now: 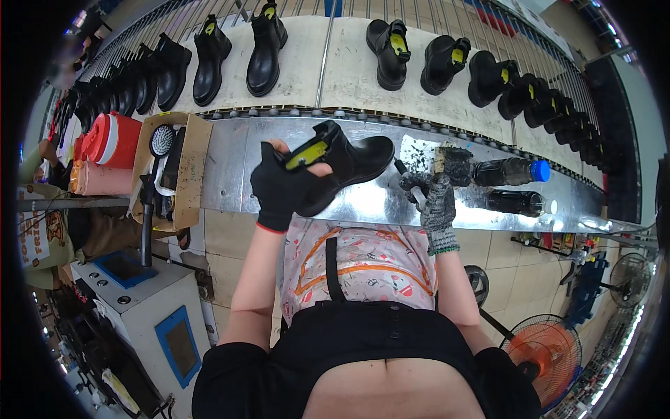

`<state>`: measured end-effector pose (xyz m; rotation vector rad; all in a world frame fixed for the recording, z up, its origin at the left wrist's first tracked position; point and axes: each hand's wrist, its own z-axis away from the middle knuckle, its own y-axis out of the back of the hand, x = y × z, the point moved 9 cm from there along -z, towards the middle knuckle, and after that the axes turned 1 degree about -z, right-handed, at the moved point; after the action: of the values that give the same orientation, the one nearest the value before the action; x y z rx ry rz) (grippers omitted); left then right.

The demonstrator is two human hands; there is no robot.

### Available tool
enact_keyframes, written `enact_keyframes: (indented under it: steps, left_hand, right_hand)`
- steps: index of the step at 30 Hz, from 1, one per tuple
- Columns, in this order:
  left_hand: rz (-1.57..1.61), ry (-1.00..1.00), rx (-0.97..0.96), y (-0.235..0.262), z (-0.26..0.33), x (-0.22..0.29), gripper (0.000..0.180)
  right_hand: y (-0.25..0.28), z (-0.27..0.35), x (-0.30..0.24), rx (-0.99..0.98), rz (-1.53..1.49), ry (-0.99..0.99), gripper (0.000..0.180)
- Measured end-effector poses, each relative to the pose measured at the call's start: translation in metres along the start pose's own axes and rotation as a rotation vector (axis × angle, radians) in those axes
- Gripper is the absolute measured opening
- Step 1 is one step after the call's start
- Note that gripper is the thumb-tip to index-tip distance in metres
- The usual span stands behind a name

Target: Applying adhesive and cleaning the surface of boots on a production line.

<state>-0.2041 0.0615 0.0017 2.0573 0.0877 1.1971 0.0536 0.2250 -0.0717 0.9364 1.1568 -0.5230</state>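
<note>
A black ankle boot (342, 160) with a yellow-green lining is gripped at its shaft by my left hand (279, 187), which wears a black fingerless glove. The boot is tilted over the metal bench, toe to the right. My right hand (440, 211), in a grey knit glove, is closed around a small tool (413, 185) with a dark stem and a pale part; its exact kind is unclear. Just beyond that hand sits a black-stained block (455, 165), on or beside a paint-spotted white sheet (417, 152).
Two bottles, one blue-capped (509, 172) and one white-capped (520, 203), lie right of the block. Black boots (267, 52) line a conveyor (307, 77) behind the metal bench (234, 160). Left are a cardboard box (188, 167) with a brush and a red jug (115, 140).
</note>
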Motion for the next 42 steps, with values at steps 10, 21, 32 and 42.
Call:
enact_keyframes:
  steps: [10, 21, 32, 42]
  left_hand:
    - [0.314, 0.167, -0.367, -0.023, 0.055, 0.009, 0.061]
    - [0.790, 0.591, -0.623, -0.047, 0.110, -0.016, 0.072]
    - [0.833, 0.713, -0.630, -0.062, 0.135, -0.006, 0.060]
    - [1.052, 0.914, -0.510, -0.072, 0.132, 0.012, 0.053]
  right_hand:
    - [-0.016, 0.007, 0.000, -0.006, -0.530, -0.102, 0.016]
    - [-0.021, 0.030, -0.049, -0.162, 0.027, 0.182, 0.021]
    - [0.004, 0.051, -0.044, -0.333, 0.347, 0.248, 0.027]
    - [0.022, 0.084, -0.081, -0.358, 0.355, 0.312, 0.042]
